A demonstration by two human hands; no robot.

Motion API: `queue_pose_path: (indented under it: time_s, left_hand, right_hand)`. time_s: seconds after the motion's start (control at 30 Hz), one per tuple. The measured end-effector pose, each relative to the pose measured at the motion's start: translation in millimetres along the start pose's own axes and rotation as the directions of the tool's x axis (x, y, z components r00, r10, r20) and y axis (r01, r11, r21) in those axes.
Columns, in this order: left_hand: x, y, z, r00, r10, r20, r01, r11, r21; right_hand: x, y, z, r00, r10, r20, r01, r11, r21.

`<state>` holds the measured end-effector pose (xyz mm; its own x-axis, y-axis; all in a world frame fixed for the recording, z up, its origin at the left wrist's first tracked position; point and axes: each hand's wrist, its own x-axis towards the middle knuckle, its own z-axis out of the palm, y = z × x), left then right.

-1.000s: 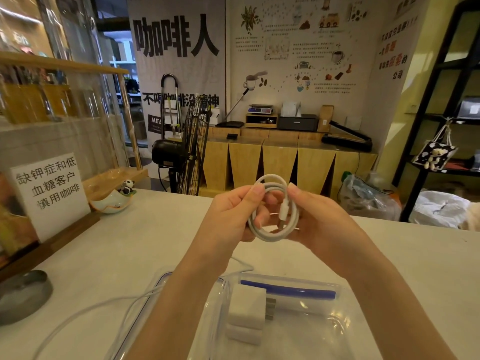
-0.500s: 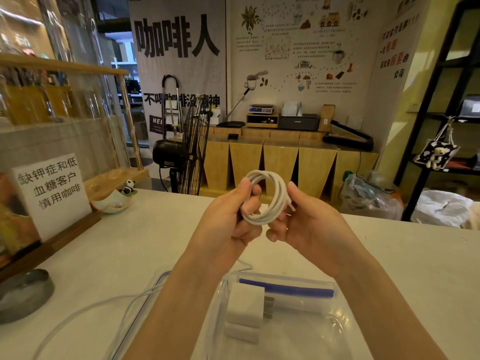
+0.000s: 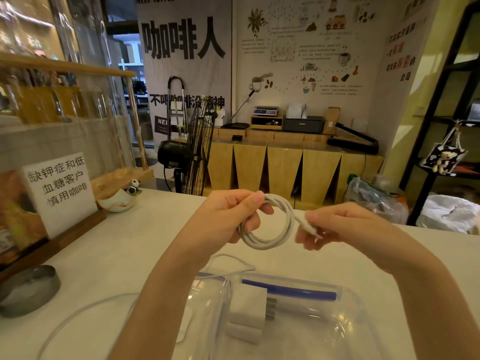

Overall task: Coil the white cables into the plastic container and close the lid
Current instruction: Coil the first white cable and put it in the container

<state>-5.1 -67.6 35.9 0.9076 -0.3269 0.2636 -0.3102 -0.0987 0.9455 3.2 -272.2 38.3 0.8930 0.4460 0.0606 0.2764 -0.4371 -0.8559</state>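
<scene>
Since half a second ago we are turning the coil (image 3: 267, 224) from edge-on to nearly flat toward us, and our right hand (image 3: 335, 226) is sliding out along the loose end. Our left hand (image 3: 231, 216) is clenching the loops in its grip at the coil's upper left; our right is pinching the plug end (image 3: 307, 226) between thumb and fingertips. Both are hovering above the counter (image 3: 130, 245), just beyond the open plastic container (image 3: 350, 307).

Risks, as we are judging them: the cable is smooth, round and springy, so if the left grip is loosening, the loops are likely springing apart. Pulling the plug outward may be dragging a turn loose. A second thin white cable (image 3: 85, 307) is trailing across the counter under our left forearm and may be snagging.

Inside the clear, glossy, round-cornered container a matte white blocky charger (image 3: 249, 305) is lying beside a blue strip (image 3: 288, 291). We are not clearly seeing the lid.
</scene>
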Motion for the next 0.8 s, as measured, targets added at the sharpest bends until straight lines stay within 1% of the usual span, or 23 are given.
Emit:
queue_pose_path:
  time_s: [0.07,0.13,0.17,0.27,0.37,0.5,0.67,0.8]
  left_hand:
    - [3,-3,5,1.000,-0.019,-0.009,0.019,1.000,-0.009]
    - [5,-5,10,0.999,-0.034,-0.022,0.034,0.999,-0.018]
    - [6,-6,12,0.999,-0.045,-0.025,0.043,0.998,-0.041]
    - [6,-6,12,0.995,-0.101,-0.028,0.097,0.987,-0.125]
    - [7,-6,9,0.988,-0.157,-0.012,0.152,0.974,-0.166]
    - [7,-7,7,0.988,-0.154,-0.015,0.151,0.980,-0.127]
    - [8,-8,7,0.987,-0.153,-0.048,0.153,0.988,-0.010]
    - [6,-8,4,0.991,-0.128,-0.030,0.130,0.986,0.108]
  right_hand:
    - [7,1,9,0.999,0.007,-0.039,-0.006,1.000,0.026]
    - [14,-1,16,0.994,0.041,-0.101,-0.028,0.990,0.135]
    - [15,-1,17,0.992,0.028,-0.125,-0.007,0.986,0.166]
    - [14,-2,19,0.984,-0.062,-0.167,0.092,0.979,0.181]
    - [13,0,18,0.978,-0.057,-0.201,0.099,0.974,0.203]
    - [11,-2,19,0.983,-0.085,-0.164,0.115,0.977,0.182]
    - [11,-3,21,0.996,-0.052,-0.066,0.065,0.976,0.209]
    - [10,-5,20,0.999,-0.016,-0.034,0.020,0.993,0.115]
